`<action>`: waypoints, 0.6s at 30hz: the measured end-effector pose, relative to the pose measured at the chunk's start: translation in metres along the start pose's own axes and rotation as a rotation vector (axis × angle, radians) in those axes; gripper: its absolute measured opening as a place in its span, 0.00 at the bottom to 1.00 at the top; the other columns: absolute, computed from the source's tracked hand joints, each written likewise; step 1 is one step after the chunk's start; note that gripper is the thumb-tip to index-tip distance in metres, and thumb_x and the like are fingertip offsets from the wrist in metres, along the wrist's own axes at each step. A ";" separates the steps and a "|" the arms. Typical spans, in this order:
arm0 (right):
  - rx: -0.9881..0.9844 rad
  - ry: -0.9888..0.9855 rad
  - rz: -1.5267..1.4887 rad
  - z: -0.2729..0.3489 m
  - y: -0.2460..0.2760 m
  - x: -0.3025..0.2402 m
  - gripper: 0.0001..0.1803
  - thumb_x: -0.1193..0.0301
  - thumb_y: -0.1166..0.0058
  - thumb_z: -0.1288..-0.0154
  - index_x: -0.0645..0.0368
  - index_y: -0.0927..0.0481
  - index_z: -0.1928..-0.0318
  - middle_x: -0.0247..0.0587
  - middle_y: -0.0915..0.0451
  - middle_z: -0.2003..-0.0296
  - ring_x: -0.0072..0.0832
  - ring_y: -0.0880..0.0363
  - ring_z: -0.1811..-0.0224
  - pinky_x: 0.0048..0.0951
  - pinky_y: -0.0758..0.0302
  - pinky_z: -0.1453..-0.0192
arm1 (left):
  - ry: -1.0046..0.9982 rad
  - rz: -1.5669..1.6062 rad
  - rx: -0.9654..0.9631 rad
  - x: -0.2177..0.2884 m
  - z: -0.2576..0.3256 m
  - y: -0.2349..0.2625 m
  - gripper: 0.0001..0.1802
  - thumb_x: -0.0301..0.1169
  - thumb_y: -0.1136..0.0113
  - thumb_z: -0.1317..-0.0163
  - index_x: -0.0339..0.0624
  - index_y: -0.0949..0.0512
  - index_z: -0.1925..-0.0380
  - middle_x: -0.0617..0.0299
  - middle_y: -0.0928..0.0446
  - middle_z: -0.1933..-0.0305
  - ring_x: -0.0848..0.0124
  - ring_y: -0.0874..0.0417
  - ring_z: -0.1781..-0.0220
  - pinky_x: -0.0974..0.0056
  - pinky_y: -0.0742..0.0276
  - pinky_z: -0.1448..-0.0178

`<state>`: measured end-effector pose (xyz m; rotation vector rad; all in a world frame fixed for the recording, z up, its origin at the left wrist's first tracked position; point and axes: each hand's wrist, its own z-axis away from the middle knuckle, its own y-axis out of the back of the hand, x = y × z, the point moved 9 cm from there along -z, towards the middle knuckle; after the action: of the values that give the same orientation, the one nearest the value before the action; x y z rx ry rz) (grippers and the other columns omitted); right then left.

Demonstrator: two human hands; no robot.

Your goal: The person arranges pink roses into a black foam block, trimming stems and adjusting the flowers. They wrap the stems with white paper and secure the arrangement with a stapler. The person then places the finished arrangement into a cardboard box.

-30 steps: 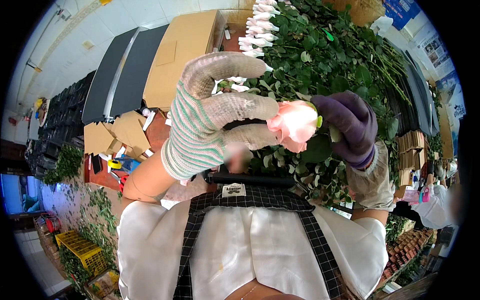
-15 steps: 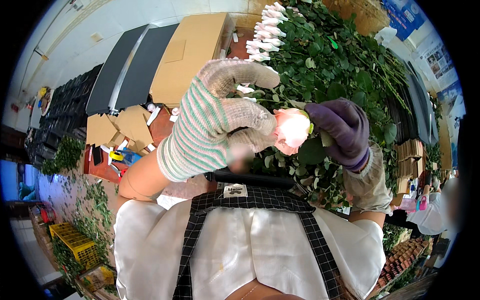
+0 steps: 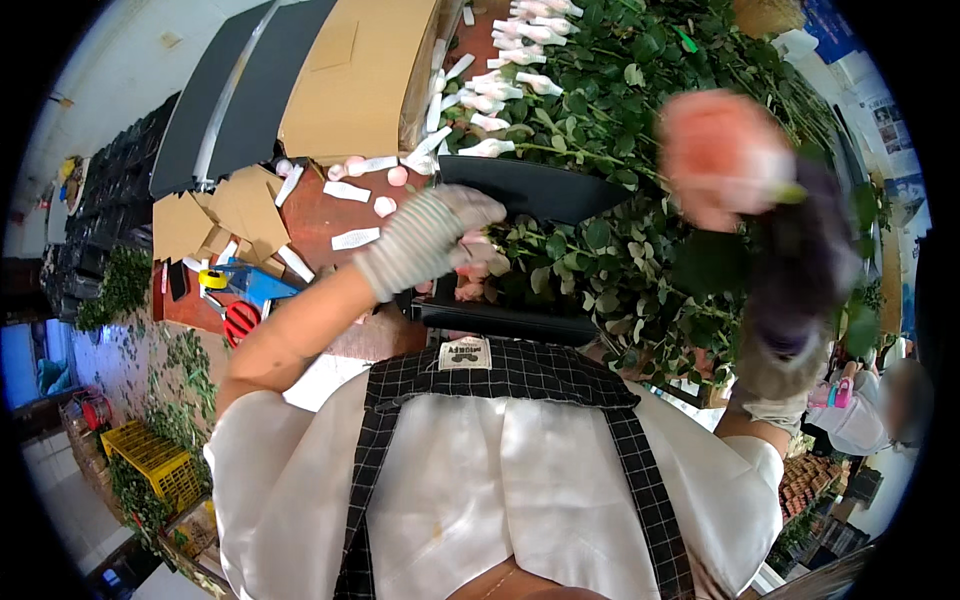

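My right hand (image 3: 812,245), in a purple glove and smeared by motion, holds up a peach-pink rose (image 3: 712,155) by the stem just below its bloom. The rose is blurred too, over the right side of the leafy pile. My left hand (image 3: 435,230), in a striped knit glove, reaches over the near left edge of the foliage with its fingers stretched out and apart. Just beside its fingertips are several pink rose heads (image 3: 470,280), partly covered by the glove. A black panel (image 3: 535,188) stands beyond the left hand among the stems.
White-sleeved roses (image 3: 520,55) lie in a row at the back with their leafy stems (image 3: 620,120) pointing right. Loose white sleeves (image 3: 355,238), cardboard (image 3: 360,80), red-handled scissors (image 3: 241,322) and a blue tool (image 3: 258,285) are on the red table at left. A person (image 3: 850,415) is at far right.
My right hand has swung up and right, taking the rose from between both hands. My left hand has drawn back, lower and left, to the rose heads. The black panel is now uncovered.
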<state>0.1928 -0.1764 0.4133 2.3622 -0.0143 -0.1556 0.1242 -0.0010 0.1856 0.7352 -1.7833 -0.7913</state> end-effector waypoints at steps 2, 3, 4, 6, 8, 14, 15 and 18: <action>-0.251 -0.217 0.062 0.043 -0.058 0.029 0.28 0.81 0.43 0.55 0.52 0.22 0.48 0.40 0.20 0.66 0.35 0.19 0.71 0.32 0.22 0.72 | -0.008 -0.102 -0.071 -0.031 0.006 -0.070 0.27 0.40 0.39 0.45 0.45 0.28 0.45 0.51 0.29 0.41 0.50 0.31 0.38 0.52 0.37 0.33; -0.290 -0.164 0.006 0.061 -0.086 0.031 0.29 0.81 0.45 0.53 0.48 0.23 0.47 0.39 0.21 0.68 0.35 0.20 0.72 0.33 0.24 0.77 | 0.011 -0.162 -0.097 -0.044 0.007 -0.094 0.28 0.41 0.40 0.44 0.46 0.29 0.43 0.51 0.31 0.38 0.50 0.34 0.35 0.52 0.38 0.32; -0.394 -0.243 0.027 0.078 -0.115 0.034 0.27 0.80 0.47 0.52 0.50 0.24 0.48 0.39 0.23 0.69 0.37 0.21 0.73 0.35 0.25 0.77 | 0.130 -0.145 -0.214 -0.061 0.014 -0.117 0.28 0.41 0.42 0.43 0.47 0.30 0.41 0.50 0.35 0.35 0.50 0.36 0.33 0.53 0.40 0.31; -0.499 -0.321 -0.007 0.100 -0.151 0.037 0.22 0.77 0.47 0.50 0.51 0.23 0.51 0.39 0.25 0.67 0.40 0.22 0.68 0.41 0.25 0.67 | 0.152 -0.195 -0.169 -0.066 0.022 -0.129 0.23 0.41 0.44 0.41 0.49 0.26 0.46 0.57 0.36 0.34 0.54 0.36 0.33 0.55 0.39 0.32; -0.545 -0.296 0.060 0.108 -0.173 0.037 0.19 0.74 0.46 0.49 0.51 0.23 0.53 0.40 0.25 0.66 0.41 0.23 0.67 0.42 0.26 0.63 | 0.219 0.062 -0.116 -0.072 0.026 -0.130 0.20 0.40 0.44 0.41 0.49 0.24 0.48 0.57 0.36 0.34 0.54 0.36 0.33 0.54 0.38 0.32; -0.786 -0.378 -0.035 0.098 -0.197 0.046 0.09 0.70 0.46 0.45 0.52 0.24 0.61 0.41 0.25 0.65 0.41 0.24 0.63 0.44 0.28 0.62 | 0.165 -0.140 -0.184 -0.076 0.025 -0.125 0.19 0.35 0.40 0.48 0.48 0.23 0.54 0.53 0.30 0.42 0.57 0.26 0.44 0.60 0.28 0.44; -0.732 -0.360 -0.002 0.096 -0.198 0.044 0.10 0.70 0.46 0.45 0.52 0.24 0.61 0.41 0.25 0.65 0.41 0.24 0.64 0.43 0.28 0.62 | 0.176 -0.130 -0.255 -0.067 0.013 -0.121 0.19 0.34 0.39 0.52 0.47 0.23 0.56 0.53 0.28 0.48 0.57 0.24 0.50 0.60 0.26 0.49; -0.580 -0.261 0.080 0.110 -0.212 0.038 0.13 0.71 0.46 0.47 0.50 0.23 0.58 0.40 0.25 0.66 0.41 0.24 0.64 0.42 0.28 0.62 | 0.071 -0.050 -0.213 -0.040 -0.021 -0.092 0.21 0.33 0.40 0.58 0.44 0.25 0.60 0.54 0.26 0.62 0.56 0.23 0.63 0.59 0.26 0.60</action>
<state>0.2100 -0.1038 0.1833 1.7477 -0.1673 -0.3739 0.1673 -0.0288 0.0963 0.6596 -1.5934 -0.9601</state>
